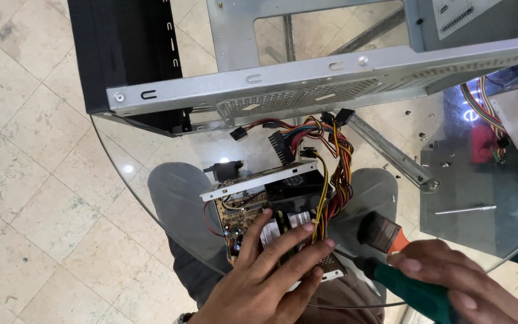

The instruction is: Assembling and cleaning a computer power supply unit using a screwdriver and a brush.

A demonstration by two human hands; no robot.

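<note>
My left hand (268,270) grips an opened power supply unit (271,204) from below, fingers spread over its circuit board and metal grille. A bundle of red, yellow, orange and black cables (325,144) with black connectors rises from the unit toward the computer case. My right hand (463,282) is closed around the green handle of a brush (412,288), at the lower right. Dark bristles of a brush (378,231) with an orange ferrule show just right of the unit. The unit's metal cover plate (259,180) tilts above the board.
An open grey metal computer case (307,84) with a black front panel (124,54) lies across the round glass table (121,156). Small screws (424,137) and a thin metal tool (466,209) rest on the glass at right. Tiled floor lies below.
</note>
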